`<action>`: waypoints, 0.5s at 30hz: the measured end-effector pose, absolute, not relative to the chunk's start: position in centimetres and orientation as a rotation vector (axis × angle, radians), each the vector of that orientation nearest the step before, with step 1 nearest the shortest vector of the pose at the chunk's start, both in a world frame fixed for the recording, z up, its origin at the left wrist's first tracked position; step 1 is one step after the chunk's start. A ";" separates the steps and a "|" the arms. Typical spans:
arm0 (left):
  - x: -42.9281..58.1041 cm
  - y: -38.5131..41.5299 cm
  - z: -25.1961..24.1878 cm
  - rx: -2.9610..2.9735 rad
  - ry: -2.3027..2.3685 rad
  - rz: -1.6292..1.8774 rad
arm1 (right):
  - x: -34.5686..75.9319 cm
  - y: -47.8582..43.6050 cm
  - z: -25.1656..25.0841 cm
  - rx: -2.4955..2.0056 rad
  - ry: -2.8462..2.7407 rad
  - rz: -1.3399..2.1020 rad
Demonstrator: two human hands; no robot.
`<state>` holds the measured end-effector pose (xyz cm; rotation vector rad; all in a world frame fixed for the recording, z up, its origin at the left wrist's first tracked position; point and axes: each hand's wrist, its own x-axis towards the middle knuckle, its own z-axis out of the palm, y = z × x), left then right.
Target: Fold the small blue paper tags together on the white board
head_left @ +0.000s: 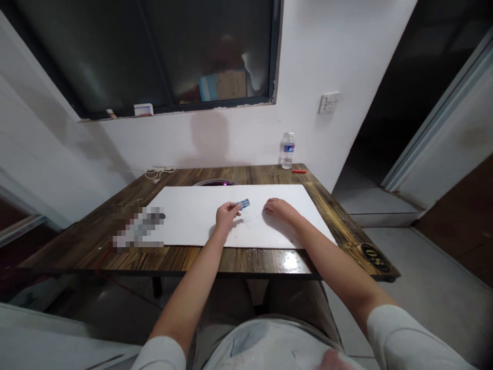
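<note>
My left hand (227,215) pinches a small flat blue-and-white packet (243,204) between its fingers, just above a large white sheet (192,218) lying on a wooden table (185,259). My right hand (279,209) rests palm down on the same sheet, a little to the right of the packet. Its fingers are loosely curled and it holds nothing. What is printed on the packet is too small to read.
A pixelated blurred patch (138,228) covers part of the table left of the sheet. At the back stand a plastic water bottle (287,150), a red pen (299,171), a white cable (158,173) and a dark round object (214,182). A wall and window rise behind.
</note>
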<state>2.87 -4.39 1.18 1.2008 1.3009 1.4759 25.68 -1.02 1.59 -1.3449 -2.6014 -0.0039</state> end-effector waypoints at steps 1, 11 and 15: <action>2.9 -4.4 1.2 1.199 1.301 1.475 | 25.7 -1.0 1.5 -1.336 -2.597 0.013; 2.8 -4.3 1.1 1.207 1.316 1.470 | 26.0 0.2 0.3 -1.214 -2.211 0.320; 2.9 -4.3 1.1 1.231 1.319 1.465 | 24.9 0.2 -0.1 -1.005 -1.929 0.647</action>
